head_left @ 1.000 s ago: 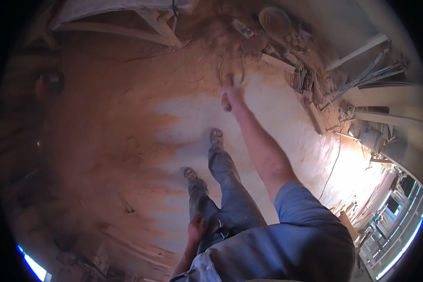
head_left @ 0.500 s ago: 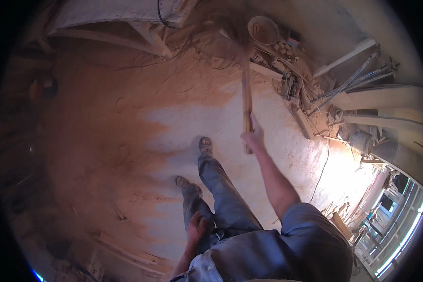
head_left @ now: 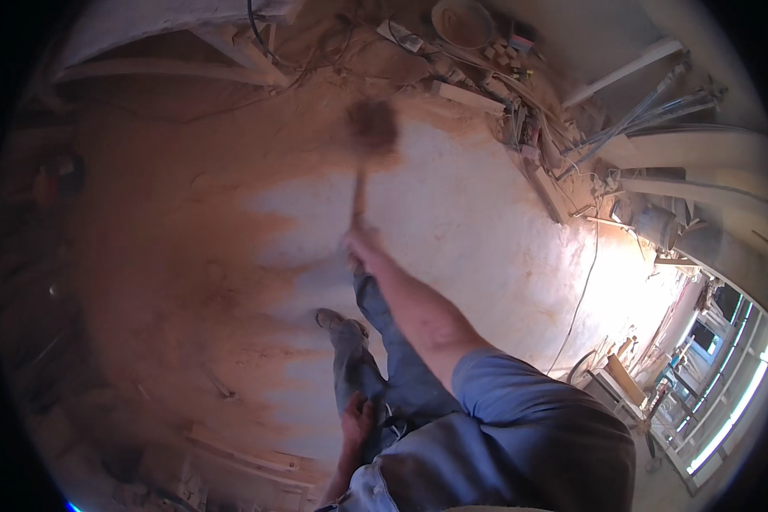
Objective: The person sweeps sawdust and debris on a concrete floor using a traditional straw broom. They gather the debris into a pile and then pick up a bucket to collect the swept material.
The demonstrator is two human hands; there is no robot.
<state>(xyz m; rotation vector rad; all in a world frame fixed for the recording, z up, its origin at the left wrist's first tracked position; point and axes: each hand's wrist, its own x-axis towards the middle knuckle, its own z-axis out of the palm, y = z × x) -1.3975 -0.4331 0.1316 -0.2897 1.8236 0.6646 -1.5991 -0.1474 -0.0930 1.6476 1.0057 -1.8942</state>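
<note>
My right hand [head_left: 363,247] is closed around the wooden handle of a short broom [head_left: 360,196]. The broom's dark, bristly head is smeared by motion and lies over the floor ahead of me, at the border of orange-brown dust and paler ground. Down by my thigh hangs my left hand [head_left: 358,418], its fingers curled, with nothing seen in it. The dusty floor [head_left: 188,256] is thickly coated at the left and paler in front of my feet. My right forearm hides one foot.
A round basin [head_left: 462,24] stands at the far wall beside scattered wood scraps [head_left: 503,58]. Boards and metal rods [head_left: 648,128] lean at the right. A white-topped bench [head_left: 162,30] stands far left. A dark cable [head_left: 584,299] crosses the floor at the right.
My right hand has swung the broom leftward and nearer to my body, its head moving from the debris by the basin to the floor's middle. My left hand stays by my thigh.
</note>
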